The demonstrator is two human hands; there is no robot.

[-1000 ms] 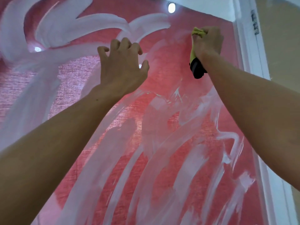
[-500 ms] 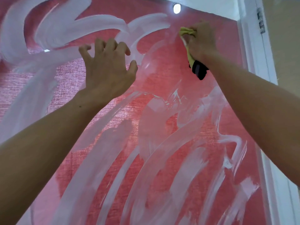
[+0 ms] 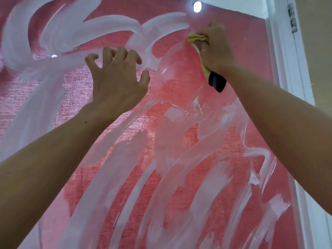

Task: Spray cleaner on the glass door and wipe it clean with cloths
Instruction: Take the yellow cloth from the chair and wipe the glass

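Fingers [image 3: 213, 45] of the right hand [image 3: 214, 49] were curled tightly round a yellow cloth [image 3: 196, 38], which was bunched in the fist and pressed against the glass door [image 3: 206, 159] in the upper right of the frame. One crumpled end of the cloth was seen jutting out to the left of the knuckles, while its other end hung below the heel of the hand, where a black piece [image 3: 217, 83] was attached; what that piece was could not be told. The right forearm was stretched up from the right edge of the frame toward the top of the pane. The left hand [image 3: 116, 81] was raised at upper centre, left of the cloth and well apart from it, with its fingers spread and bent like a claw and nothing held in them; the fingertips were turned toward the glass, though contact could not be made out. The left forearm was extended up from the lower left corner. Broad white smears of cleaner [image 3: 100, 177] were spread in sweeping strokes over most of the pane, with red woven fabric [image 3: 111, 123] visible behind it. A white door frame [image 3: 285, 69] was seen along the right side, with a hinge [image 3: 292, 17] near the top right corner, and a round ceiling light [image 3: 197, 6] was shown at the top edge.
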